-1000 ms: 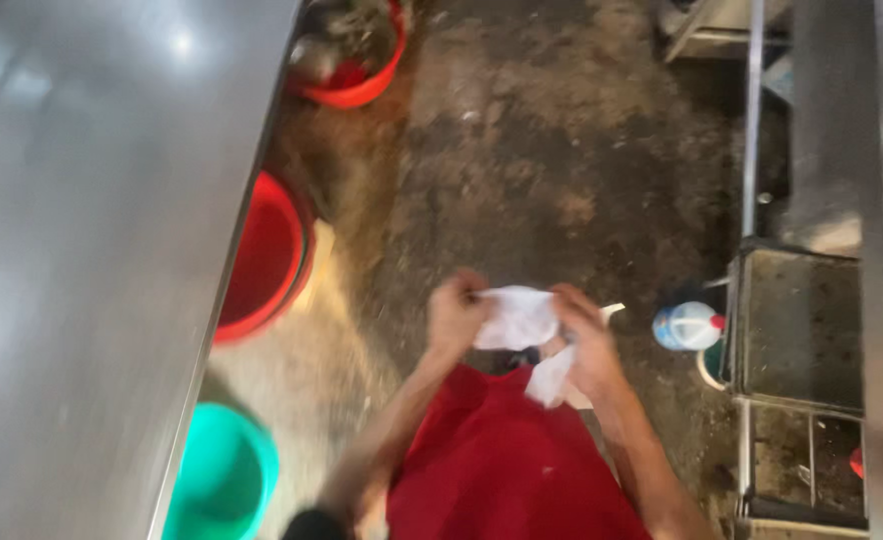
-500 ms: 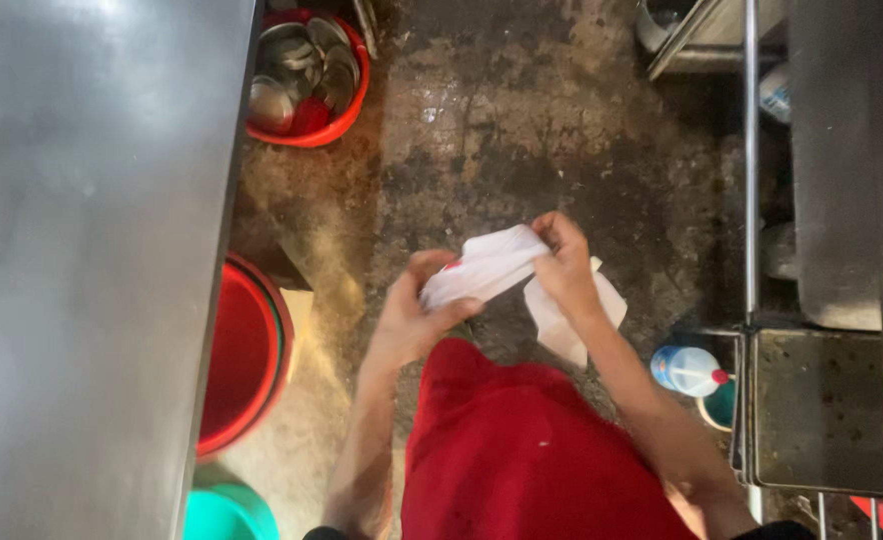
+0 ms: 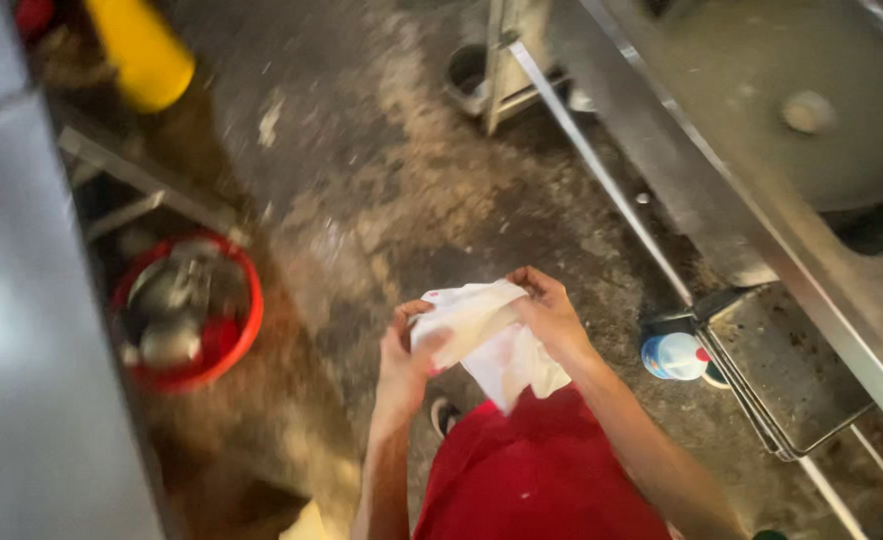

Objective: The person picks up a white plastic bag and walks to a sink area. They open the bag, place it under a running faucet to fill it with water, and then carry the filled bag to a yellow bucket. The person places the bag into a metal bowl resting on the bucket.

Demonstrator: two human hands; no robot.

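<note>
**White bag held in both hands above a dirty floor**

The white bag (image 3: 487, 335) hangs in front of the person's red apron (image 3: 542, 480), stretched between both hands. The left hand (image 3: 409, 352) pinches its left edge with fingers closed on the plastic; the right hand (image 3: 550, 312) grips the top right corner, fingers curled over it. Below lies the stained floor (image 3: 382, 180). To the left sits a red tub (image 3: 190, 312) of metal dishes, under a steel counter (image 3: 22, 400). To the right, a white bottle (image 3: 674, 356) lies beside a steel rack (image 3: 792, 370).
</note>
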